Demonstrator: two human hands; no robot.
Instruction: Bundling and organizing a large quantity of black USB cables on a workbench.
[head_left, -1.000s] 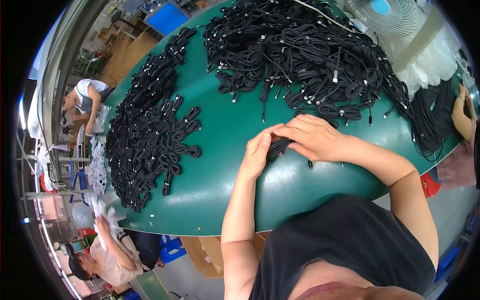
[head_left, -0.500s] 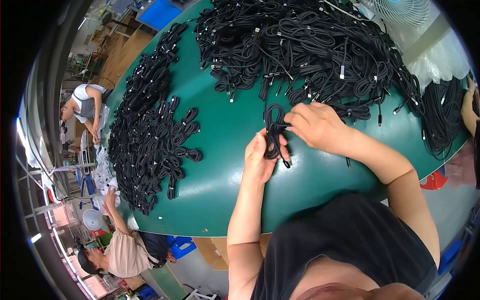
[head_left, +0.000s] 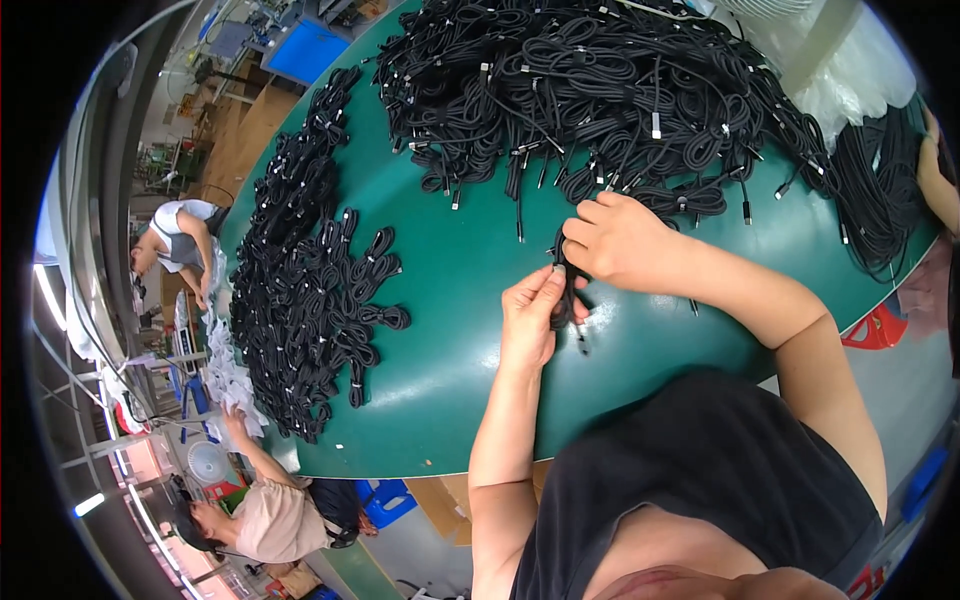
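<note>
Clear plastic bags (head_left: 845, 75) lay heaped at the table's far right edge. White packets (head_left: 228, 372) were piled off its left side.

Brightness: even, bright indoor light across the green table (head_left: 450, 270).
Source: strip lamps (head_left: 50, 300) glow at the left rim (slightly blown out).
Shadows: soft, faint under the left hand (head_left: 530, 320) and right hand (head_left: 620, 240).
Glare: mild sheen on the table.
Distortion: strong fisheye bending, black corners.
Focus: centre sharp, rim figures softer.
</note>
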